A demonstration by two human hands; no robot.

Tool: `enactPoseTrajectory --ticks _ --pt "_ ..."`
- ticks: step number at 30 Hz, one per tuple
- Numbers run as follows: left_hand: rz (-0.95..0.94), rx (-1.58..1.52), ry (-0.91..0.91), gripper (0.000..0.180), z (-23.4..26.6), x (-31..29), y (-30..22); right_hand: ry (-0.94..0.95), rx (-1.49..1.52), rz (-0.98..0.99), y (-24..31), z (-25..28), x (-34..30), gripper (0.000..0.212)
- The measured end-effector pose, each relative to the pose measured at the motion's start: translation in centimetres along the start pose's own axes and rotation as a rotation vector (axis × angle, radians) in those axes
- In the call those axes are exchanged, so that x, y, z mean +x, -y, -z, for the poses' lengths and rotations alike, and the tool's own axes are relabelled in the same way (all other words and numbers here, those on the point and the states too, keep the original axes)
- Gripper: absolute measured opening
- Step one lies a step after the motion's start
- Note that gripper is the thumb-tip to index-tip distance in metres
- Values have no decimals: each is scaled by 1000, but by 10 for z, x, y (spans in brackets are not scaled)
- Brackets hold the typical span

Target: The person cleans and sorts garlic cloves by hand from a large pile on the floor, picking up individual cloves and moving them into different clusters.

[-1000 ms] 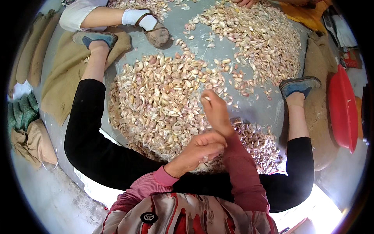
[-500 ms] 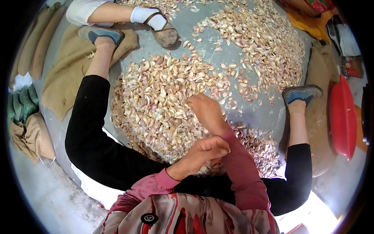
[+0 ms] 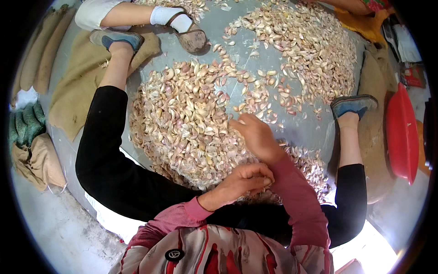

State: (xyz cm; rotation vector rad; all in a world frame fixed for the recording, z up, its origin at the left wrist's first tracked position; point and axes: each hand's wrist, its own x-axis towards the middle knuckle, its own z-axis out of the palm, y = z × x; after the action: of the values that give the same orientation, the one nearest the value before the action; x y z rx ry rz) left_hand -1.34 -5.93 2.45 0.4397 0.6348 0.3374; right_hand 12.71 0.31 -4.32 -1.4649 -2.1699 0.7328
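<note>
A broad heap of garlic cloves (image 3: 187, 109) spreads on the grey floor between my legs. My right hand (image 3: 258, 134) bends down at the heap's right side, its fingertips by the cloves; most of its fingers are hidden under the hand. Lower down, my left hand (image 3: 242, 182) is closed, thumb and fingers pinched together beside my right forearm. Whatever it pinches is too small to make out. Darker, purplish cloves (image 3: 308, 169) lie to the right of my right forearm.
Another pile of cloves (image 3: 315, 50) lies at the far right. A person's shod foot (image 3: 191, 39) rests beyond my heap; another person's arm (image 3: 351, 5) shows at the upper right. Burlap sacking (image 3: 73, 91) lies to the left. A red basin (image 3: 401, 137) leans at the right.
My right hand has shifted right and slightly nearer. A patch of grey floor now shows among the cloves at the heap's upper right. My left hand has moved slightly right, still pinched.
</note>
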Motion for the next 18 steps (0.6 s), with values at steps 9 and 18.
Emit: enactPoseTrajectory --ticks 9,18 --pt "28 -132 -237 8 6 7 18 -128 669 -508 27 36 -45 27" --pt "-239 -158 -471 15 22 21 22 -182 435 -308 28 23 -53 36"
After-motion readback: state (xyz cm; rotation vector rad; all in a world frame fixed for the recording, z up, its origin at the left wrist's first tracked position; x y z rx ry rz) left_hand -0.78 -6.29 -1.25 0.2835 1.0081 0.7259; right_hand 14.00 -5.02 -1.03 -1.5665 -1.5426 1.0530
